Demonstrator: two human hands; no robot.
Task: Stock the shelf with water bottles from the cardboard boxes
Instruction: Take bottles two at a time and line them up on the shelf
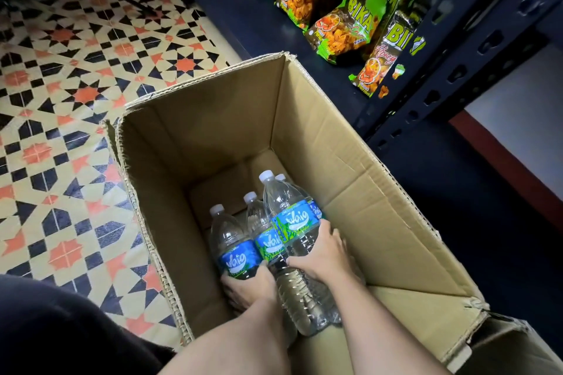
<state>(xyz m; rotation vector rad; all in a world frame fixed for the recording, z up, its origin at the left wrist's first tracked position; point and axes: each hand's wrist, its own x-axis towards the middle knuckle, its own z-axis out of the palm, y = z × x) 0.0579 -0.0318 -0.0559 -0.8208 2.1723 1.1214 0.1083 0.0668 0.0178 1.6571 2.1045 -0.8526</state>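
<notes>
Inside the cardboard box (213, 119), the left grip (249, 286) clasps one "Waig" bottle (236, 256), the right grip (320, 256) clasps a raised "Waig" bottle (294, 219), near "BIKA" snack bags (344, 30) on the shelf (243, 9).

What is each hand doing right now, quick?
Left hand: grips the leftmost water bottle inside the cardboard box.
Right hand: grips the tallest water bottle.

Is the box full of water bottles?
No, only a few water bottles are in the cardboard box; much of its floor shows bare.
</notes>
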